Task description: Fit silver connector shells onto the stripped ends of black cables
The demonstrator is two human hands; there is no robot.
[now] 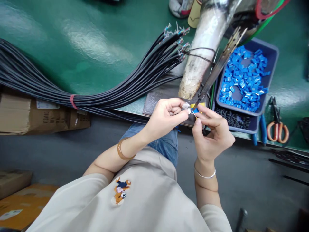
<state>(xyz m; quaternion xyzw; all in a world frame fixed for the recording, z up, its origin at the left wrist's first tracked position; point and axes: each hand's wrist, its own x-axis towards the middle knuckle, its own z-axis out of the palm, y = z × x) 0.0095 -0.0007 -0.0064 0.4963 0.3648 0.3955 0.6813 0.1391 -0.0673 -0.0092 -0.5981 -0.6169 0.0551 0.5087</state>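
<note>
The left hand (166, 116) pinches a small white bit (186, 107) between thumb and finger, below the white pipe (200, 54). The right hand (212, 133) is just beside it, thumb and finger close by a thin wire (193, 113) and a blue bit (195, 110); I cannot tell if they grip. The white bit looks light and maybe slippery, best held by its sides. The wire looks soft and easy to bend.
</note>
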